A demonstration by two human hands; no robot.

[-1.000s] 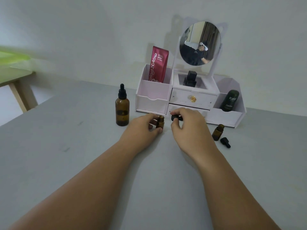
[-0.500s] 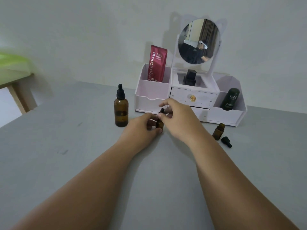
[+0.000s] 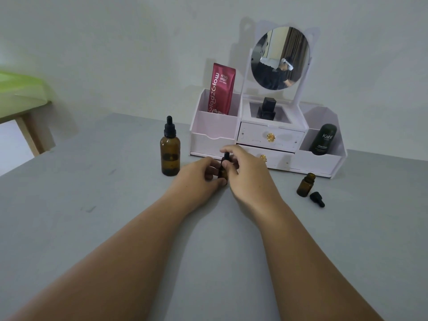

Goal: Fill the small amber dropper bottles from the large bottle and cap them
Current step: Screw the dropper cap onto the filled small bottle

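Note:
A small amber dropper bottle [image 3: 222, 173] stands on the grey table, gripped low down by my left hand [image 3: 196, 179]. My right hand [image 3: 249, 174] pinches the black dropper cap [image 3: 226, 156] sitting on that bottle's neck. The large amber bottle [image 3: 170, 152] with its black dropper top stands upright just left of my hands. To the right, a second small amber bottle [image 3: 305, 184] stands uncapped, and its black dropper cap [image 3: 317, 198] lies on the table beside it.
A white cosmetics organiser [image 3: 268, 144] with a round mirror [image 3: 280, 57] stands at the back, holding a red tube [image 3: 221, 89], a black bottle [image 3: 267, 108] and a dark green bottle [image 3: 323, 140]. A wooden table leg [image 3: 27, 135] shows at far left.
My right hand carried the black cap from beside the small bottle onto its neck and now grips it there. My left hand stayed on the bottle.

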